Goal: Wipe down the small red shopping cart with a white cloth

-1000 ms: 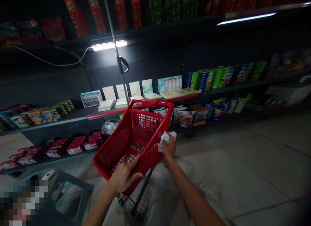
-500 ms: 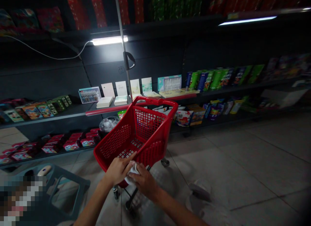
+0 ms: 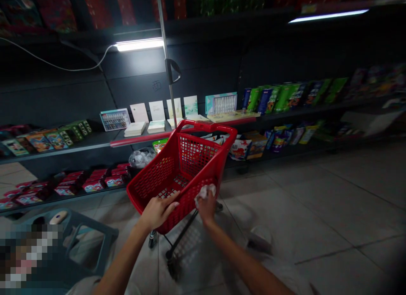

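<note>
A red plastic shopping cart [image 3: 198, 176] with perforated sides and wheels stands in front of me, its basket tilted in my view. My left hand [image 3: 158, 211] grips its near rim, the fingers reaching over the edge and the thumb on the outside. Crumpled in my right hand [image 3: 206, 206] is a white cloth [image 3: 206, 192], pressed against the outer side of the basket. The fingers of that hand are partly hidden behind the cloth. A metal pole with a black handle [image 3: 173, 72] rises behind the cart.
A grey-blue plastic stool [image 3: 108, 233] stands at the lower left, with a blurred-out patch over it. Behind the cart run dark shelves with notebooks [image 3: 156, 125], boxed pens [image 3: 221, 104], green and blue packets [image 3: 282, 99], and red packages [image 3: 95, 179]. Tiled floor [image 3: 311, 210] extends right.
My right hand has carried the white cloth away from my left hand, right and up along the basket's outer side. My left hand stays on the rim; the cart has shifted slightly in view.
</note>
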{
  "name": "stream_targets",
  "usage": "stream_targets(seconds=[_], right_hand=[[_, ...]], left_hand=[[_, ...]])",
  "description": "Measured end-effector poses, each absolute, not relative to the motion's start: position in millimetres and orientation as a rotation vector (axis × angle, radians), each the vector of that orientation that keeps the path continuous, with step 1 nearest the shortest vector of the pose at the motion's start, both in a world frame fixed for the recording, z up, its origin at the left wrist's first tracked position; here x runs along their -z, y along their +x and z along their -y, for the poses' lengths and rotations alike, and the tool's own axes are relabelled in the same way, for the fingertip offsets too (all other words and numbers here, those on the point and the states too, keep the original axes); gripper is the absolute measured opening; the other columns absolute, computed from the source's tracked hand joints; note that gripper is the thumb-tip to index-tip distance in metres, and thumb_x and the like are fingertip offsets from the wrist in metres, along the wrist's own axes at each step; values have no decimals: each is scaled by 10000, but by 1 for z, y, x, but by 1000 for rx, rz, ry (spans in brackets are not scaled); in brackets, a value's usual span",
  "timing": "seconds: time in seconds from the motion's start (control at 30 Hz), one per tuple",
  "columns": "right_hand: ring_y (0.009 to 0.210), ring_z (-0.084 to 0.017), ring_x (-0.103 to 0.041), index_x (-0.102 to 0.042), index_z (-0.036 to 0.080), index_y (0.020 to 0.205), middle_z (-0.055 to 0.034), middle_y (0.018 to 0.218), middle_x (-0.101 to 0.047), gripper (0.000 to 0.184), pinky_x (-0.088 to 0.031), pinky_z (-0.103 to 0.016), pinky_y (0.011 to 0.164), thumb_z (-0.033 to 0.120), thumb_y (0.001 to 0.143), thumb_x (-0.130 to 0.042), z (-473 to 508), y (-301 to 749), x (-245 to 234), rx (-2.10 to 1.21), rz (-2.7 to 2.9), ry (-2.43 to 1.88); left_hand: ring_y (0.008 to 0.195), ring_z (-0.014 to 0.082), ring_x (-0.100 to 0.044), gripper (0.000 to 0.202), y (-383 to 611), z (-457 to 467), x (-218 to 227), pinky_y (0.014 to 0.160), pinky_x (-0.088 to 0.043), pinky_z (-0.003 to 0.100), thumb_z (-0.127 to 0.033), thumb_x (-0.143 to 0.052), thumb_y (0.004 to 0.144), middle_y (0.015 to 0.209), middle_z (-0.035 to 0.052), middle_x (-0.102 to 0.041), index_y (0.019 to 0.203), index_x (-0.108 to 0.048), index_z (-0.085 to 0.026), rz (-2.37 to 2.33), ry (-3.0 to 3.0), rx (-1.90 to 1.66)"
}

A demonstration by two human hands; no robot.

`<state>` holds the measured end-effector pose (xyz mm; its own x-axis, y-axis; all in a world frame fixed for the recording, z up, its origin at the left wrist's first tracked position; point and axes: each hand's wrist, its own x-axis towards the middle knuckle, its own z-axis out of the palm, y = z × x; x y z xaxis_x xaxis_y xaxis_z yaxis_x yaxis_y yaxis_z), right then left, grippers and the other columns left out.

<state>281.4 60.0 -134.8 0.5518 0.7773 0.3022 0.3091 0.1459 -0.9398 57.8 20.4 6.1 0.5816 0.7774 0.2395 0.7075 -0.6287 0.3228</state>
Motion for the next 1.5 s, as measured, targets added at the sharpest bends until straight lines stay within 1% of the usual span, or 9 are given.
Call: stream_targets(seconds=[0.2,0.33,0.4,0.5,0.67,0.83,1.07,1.27,1.5], right_hand=[[1241,-284,-581,-670,226,1184,-133,1364,-576,390,-540,-411,1026,101,815,-640,30,181,131,-467,1675,-1174],[1212,-264,-579,-733,244,1107,-95,1232,-668,263,-516,-432,1069,129,871,-706,10,219,128,-105,2154,-871],[1189,-247,-587,-741,252,1081,-77,1218,-690,210,-507,-431,1076,153,899,-708,-13,255,124,37,2252,-767],[1259,-255,-541,-737,242,1083,-94,1318,-648,241,-489,-433,1090,106,899,-663,-45,308,116,47,2103,-957],[1092,-244,-564,-677,212,979,-99,1155,-598,253,-497,-455,1018,94,799,-545,-79,332,138,-173,1414,-1303],[1030,-237,-573,-601,201,1090,-67,1048,-589,358,-482,-469,1015,213,732,-583,-56,257,177,-460,855,-1408],[1329,-243,-538,-631,266,1231,-92,1466,-492,476,-497,-414,1094,85,794,-574,47,159,161,-747,1364,-1197],[1320,-245,-555,-725,264,1122,-54,1352,-646,315,-508,-394,1099,98,855,-697,34,185,164,-282,2370,-701],[1112,-248,-620,-714,257,1205,-79,1243,-692,337,-538,-391,990,114,902,-681,-23,265,148,50,2356,-927]], left_hand=[[833,176,-764,543,52,-22,-8,751,-516,239,-480,-333,1085,1040,90,-808,1531,-502,-221,-1272,2591,-508],[893,178,-764,535,49,-19,-12,772,-505,247,-500,-294,1085,1114,83,-799,1464,-582,-258,-1412,2578,-488],[891,200,-762,572,50,-17,-13,765,-497,264,-530,-267,1078,1045,90,-806,1260,-730,-249,-1616,2573,-398],[824,234,-755,687,56,-13,-14,713,-477,283,-580,-227,1061,895,116,-796,936,-797,-219,-1934,2509,-171],[862,232,-754,662,66,-8,-15,742,-474,291,-543,-188,1074,938,108,-799,1056,-785,-258,-1928,2498,-71],[867,228,-751,720,72,-9,-15,787,-483,300,-523,-141,1080,896,119,-791,947,-780,-219,-1818,2546,-112],[846,233,-746,697,63,-13,-12,781,-478,307,-525,-171,1079,901,126,-789,957,-781,-211,-1836,2522,-140],[790,215,-732,717,51,-15,-12,723,-440,284,-551,-171,1074,811,112,-773,873,-769,-210,-1782,2542,-184],[686,182,-681,724,37,-20,-13,665,-383,270,-562,-177,1074,717,86,-731,795,-743,-207,-1650,2581,-260]])
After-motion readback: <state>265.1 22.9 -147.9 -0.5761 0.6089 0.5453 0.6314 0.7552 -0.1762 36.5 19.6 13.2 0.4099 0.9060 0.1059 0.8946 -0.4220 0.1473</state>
